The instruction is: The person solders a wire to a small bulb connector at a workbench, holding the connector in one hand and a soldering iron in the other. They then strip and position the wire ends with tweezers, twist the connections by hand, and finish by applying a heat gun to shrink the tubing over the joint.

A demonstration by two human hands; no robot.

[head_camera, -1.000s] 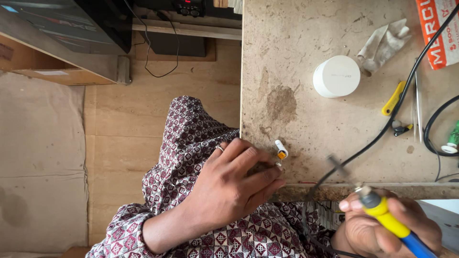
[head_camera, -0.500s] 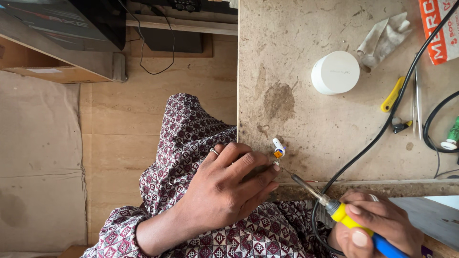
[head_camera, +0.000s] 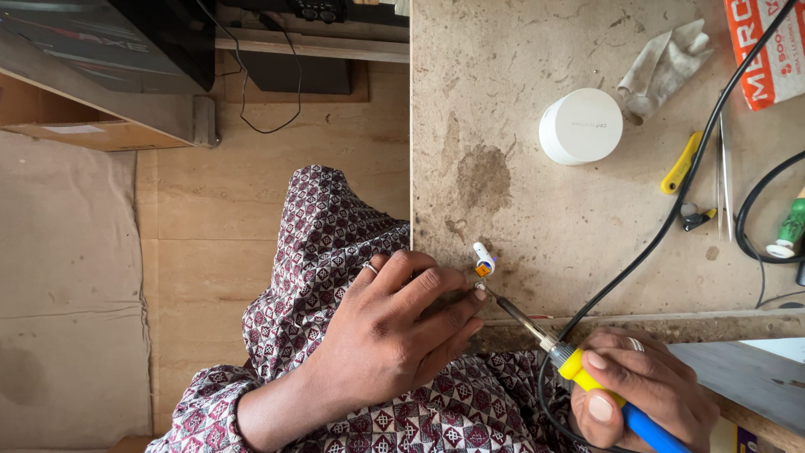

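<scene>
My left hand (head_camera: 394, 335) rests at the near edge of the stone worktop (head_camera: 520, 201), fingers pinched together on a tiny part that is mostly hidden under the fingertips. A small white and orange component (head_camera: 483, 260) lies just beyond those fingertips. My right hand (head_camera: 641, 398) grips a soldering iron (head_camera: 587, 377) with a yellow and blue handle. Its metal tip reaches up and left to my left fingertips. A black cable (head_camera: 671, 218) runs from the iron across the worktop.
On the worktop are a white round container (head_camera: 581, 126), a crumpled cloth (head_camera: 667, 54), a yellow-handled tool (head_camera: 681, 164), tweezers (head_camera: 723, 184), a green-handled tool (head_camera: 788, 231) and an orange box (head_camera: 776, 50). A dark cabinet (head_camera: 109, 50) stands at the left.
My right hand has brought the soldering iron up and to the left, so its tip now meets my left fingertips. My left hand has stayed in place.
</scene>
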